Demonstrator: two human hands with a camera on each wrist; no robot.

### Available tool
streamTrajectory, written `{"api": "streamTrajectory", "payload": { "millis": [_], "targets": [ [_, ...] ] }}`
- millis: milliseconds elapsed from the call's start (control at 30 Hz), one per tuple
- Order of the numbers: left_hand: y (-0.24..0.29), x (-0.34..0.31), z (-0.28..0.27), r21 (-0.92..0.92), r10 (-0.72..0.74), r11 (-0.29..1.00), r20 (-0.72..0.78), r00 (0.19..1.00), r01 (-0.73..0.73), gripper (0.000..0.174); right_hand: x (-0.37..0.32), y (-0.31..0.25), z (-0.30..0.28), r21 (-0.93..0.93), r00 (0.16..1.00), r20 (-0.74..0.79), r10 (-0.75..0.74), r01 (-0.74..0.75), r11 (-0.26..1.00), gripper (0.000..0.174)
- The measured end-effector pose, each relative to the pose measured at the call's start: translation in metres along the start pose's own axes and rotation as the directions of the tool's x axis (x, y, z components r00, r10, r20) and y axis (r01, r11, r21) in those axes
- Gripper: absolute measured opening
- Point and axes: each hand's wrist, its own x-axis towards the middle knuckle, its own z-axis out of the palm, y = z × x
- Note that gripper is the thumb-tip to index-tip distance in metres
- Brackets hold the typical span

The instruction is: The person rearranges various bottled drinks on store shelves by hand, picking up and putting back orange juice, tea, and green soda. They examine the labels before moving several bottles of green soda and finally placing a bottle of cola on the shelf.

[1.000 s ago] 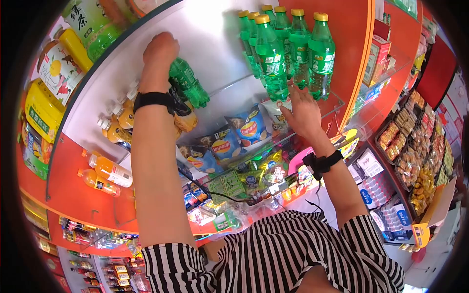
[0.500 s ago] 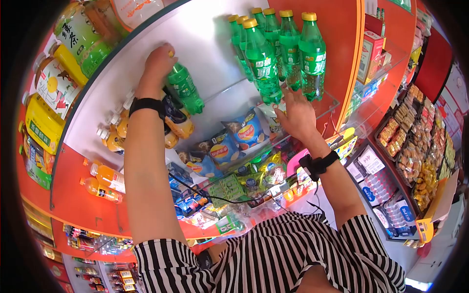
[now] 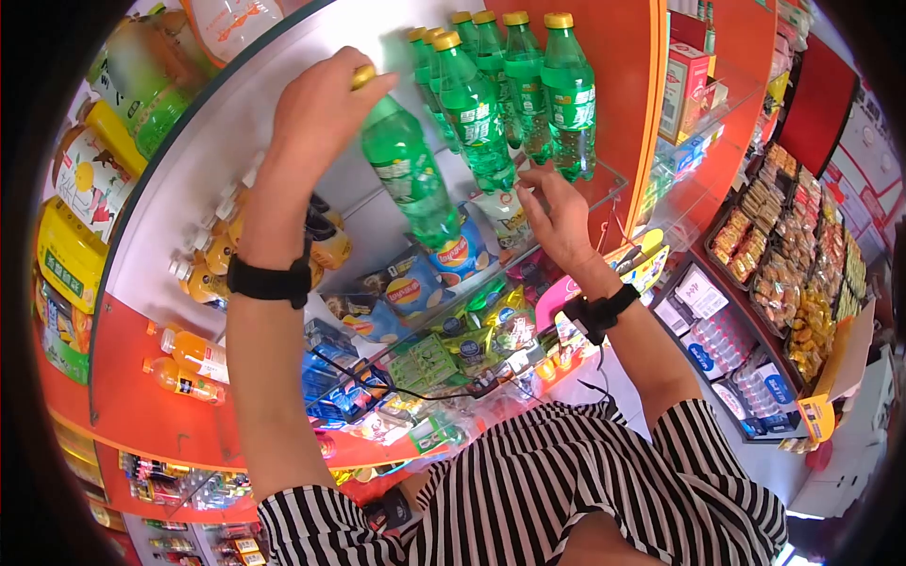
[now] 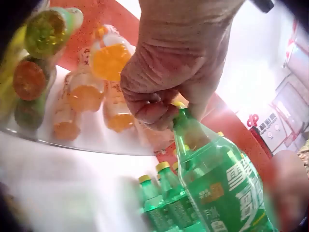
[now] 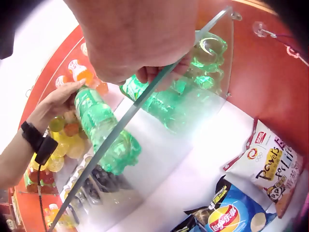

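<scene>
My left hand (image 3: 316, 108) pinches a green soda bottle (image 3: 411, 174) by its yellow-capped neck. The bottle tilts, its base towards the chip bags; in the left wrist view the fingers (image 4: 157, 113) curl around the cap, and white characters show on the label. Several matching green bottles (image 3: 477, 118) with yellow caps stand together on the glass shelf (image 3: 612, 193). At the shelf's front edge, right by the bases of the front bottles, is my right hand (image 3: 562, 222), its fingers loosely bent. In the right wrist view the shelf edge crosses the fingertips.
Blue chip bags (image 3: 415, 288) and a white snack bag (image 5: 270, 166) lie below the shelf. Orange drink bottles (image 3: 193, 354) stand at the left, with larger bottles (image 3: 75, 241) beyond the curved glass edge. An orange-red panel (image 3: 623, 94) bounds the right side. Packaged snacks (image 3: 793, 255) fill a rack farther right.
My left hand has brought its green bottle to the right and closer, nearer the group of bottles. My right hand stays at the shelf edge, its fingers slightly more bent. The view has shifted slightly.
</scene>
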Motion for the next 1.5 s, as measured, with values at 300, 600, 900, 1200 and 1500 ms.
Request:
{"api": "streamTrajectory", "payload": {
  "millis": [300,600,900,1200,1500],
  "targets": [
    [0.084,0.027,0.027,0.091,0.092,0.992,-0.042,0.995,-0.087,0.047,-0.013,-0.026,-0.011,-0.12,0.995,0.055,0.082,-0.074,0.99,0.073],
    [0.092,0.042,0.043,0.029,0.013,1.0,0.009,1.0,-0.013,0.056,0.015,-0.005,-0.019,0.093,0.979,0.124,0.161,-0.173,0.98,0.074],
    [0.069,0.049,0.062,-0.381,0.174,0.913,0.04,0.984,-0.146,0.047,0.029,0.007,-0.043,0.436,0.854,0.482,0.195,-0.427,0.792,0.059],
    [0.055,0.054,0.07,-0.386,0.205,0.906,0.045,0.978,-0.172,0.045,0.018,0.01,-0.014,0.27,0.95,0.203,0.236,-0.286,0.919,0.069],
    [0.05,0.027,0.056,-0.555,0.067,0.831,0.042,0.997,-0.033,0.04,0.018,0.006,-0.01,0.059,0.963,0.134,0.232,-0.242,0.969,0.076]
  ]
}}
